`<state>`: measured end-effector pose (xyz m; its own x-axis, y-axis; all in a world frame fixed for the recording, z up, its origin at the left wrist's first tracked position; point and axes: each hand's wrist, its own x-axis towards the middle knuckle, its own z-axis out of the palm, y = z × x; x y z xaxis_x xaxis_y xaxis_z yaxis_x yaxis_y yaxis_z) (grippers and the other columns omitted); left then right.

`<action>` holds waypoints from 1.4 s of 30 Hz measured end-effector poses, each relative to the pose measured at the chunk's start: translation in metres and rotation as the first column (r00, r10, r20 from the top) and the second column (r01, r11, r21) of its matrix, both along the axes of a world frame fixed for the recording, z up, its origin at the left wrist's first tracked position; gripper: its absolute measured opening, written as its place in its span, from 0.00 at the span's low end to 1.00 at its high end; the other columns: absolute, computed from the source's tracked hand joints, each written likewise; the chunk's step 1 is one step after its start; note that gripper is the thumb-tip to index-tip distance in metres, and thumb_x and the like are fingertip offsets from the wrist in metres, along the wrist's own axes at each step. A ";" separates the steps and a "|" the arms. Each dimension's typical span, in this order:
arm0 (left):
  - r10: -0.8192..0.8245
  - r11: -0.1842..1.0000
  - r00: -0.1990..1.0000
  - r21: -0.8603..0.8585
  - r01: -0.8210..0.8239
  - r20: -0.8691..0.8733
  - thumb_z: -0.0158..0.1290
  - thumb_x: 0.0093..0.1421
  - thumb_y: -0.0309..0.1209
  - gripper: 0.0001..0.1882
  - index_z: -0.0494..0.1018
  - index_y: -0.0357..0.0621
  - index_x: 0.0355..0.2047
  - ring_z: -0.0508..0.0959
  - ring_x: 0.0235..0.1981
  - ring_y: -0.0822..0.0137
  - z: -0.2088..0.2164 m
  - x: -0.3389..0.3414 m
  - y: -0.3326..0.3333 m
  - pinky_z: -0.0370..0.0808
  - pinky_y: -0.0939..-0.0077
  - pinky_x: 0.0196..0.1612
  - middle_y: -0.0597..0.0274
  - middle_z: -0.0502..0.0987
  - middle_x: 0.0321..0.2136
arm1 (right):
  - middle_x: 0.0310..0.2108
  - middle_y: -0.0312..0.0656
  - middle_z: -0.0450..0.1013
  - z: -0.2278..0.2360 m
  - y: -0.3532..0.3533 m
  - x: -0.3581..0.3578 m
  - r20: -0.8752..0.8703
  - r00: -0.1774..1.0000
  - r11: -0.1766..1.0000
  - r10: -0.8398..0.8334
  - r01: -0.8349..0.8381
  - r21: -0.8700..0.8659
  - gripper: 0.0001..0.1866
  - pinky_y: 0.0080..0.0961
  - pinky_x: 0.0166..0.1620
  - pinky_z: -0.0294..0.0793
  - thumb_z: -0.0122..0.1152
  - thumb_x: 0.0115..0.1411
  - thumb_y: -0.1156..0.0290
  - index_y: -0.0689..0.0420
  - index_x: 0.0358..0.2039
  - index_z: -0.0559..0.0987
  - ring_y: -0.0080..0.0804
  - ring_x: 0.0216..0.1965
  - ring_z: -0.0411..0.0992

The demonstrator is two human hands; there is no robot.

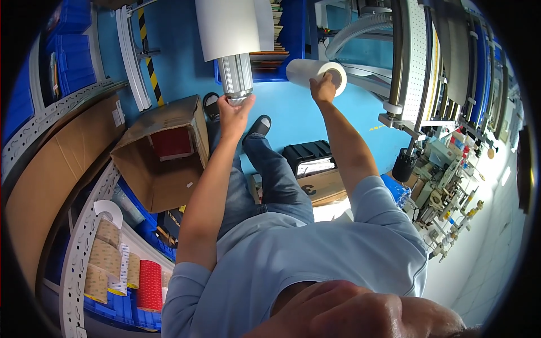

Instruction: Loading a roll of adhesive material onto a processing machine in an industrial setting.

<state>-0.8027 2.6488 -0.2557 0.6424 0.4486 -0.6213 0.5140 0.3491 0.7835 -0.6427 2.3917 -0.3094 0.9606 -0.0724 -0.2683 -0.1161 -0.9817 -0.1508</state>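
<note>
My left hand point(233, 115) is closed around the ridged end of a silver metal shaft point(234, 76). A wide white roll point(228, 28) sits on that shaft, which sticks out from its near end. Off to the right, my right hand point(323, 89) grips a smaller white roll point(304, 72) at its near end, by the cardboard core point(337, 76). Some of the fingers are hidden inside or behind the core. This smaller roll is held tilted above the blue floor point(360, 110).
A blue bin point(296, 34) of upright flat sheets stands beyond the rolls. At left are an open cardboard box point(169, 180) and a rack point(79, 253) with tape rolls. A machine with rollers point(417, 67) fills the right side. A black case point(309, 155) lies by my legs.
</note>
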 end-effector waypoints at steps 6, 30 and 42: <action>0.019 1.000 1.000 -0.009 -0.019 0.006 0.67 0.49 0.42 0.41 0.56 0.25 0.49 0.76 0.41 0.65 -0.009 -0.004 -0.001 0.73 0.76 0.45 0.45 0.72 0.44 | 0.37 0.59 0.76 0.004 -0.001 0.012 -0.105 0.993 0.992 0.062 -0.073 -0.104 0.28 0.44 0.53 0.66 0.63 0.50 0.58 0.59 0.47 0.65 0.55 0.41 0.75; -0.251 0.950 0.959 -0.157 0.270 0.129 0.65 0.48 0.42 0.31 0.69 0.37 0.48 0.77 0.38 0.69 -0.002 0.084 0.071 0.74 0.74 0.42 0.59 0.77 0.38 | 0.49 0.44 0.69 0.043 0.163 -0.071 -0.728 0.394 -0.037 0.560 0.890 0.454 0.35 0.35 0.56 0.72 0.67 0.51 0.72 0.59 0.58 0.62 0.37 0.49 0.72; -0.179 0.983 0.983 0.042 0.178 0.030 0.68 0.41 0.42 0.39 0.66 0.36 0.50 0.79 0.40 0.57 -0.008 0.083 0.066 0.74 0.69 0.45 0.48 0.77 0.40 | 0.44 0.46 0.72 0.063 0.172 -0.092 -0.813 0.383 -0.147 0.438 0.923 0.355 0.31 0.33 0.53 0.73 0.69 0.49 0.74 0.65 0.52 0.66 0.34 0.44 0.73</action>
